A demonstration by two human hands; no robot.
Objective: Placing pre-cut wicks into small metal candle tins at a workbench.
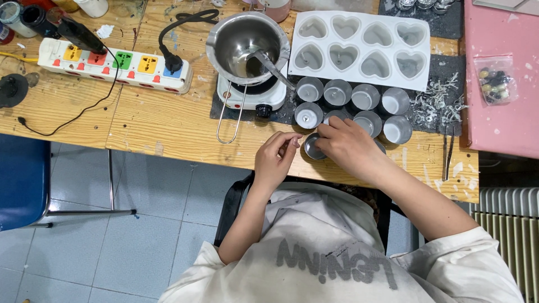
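the right hand rests over a small round metal tin at the near edge of the wooden surface, its fingers curled on the tin's rim in a closed grip. the left hand sits just beside the tin, thumb and forefinger pinched together; whether anything is between them i cannot tell. behind the tin stand two rows of like metal tins on a dark mat. further back lies a white heart-shaped mould tray. to its left a steel melting pot sits on a small white hot plate, a spoon leaning in it. a white power strip with coloured sockets lies at the far left, and tweezers lie to the right.
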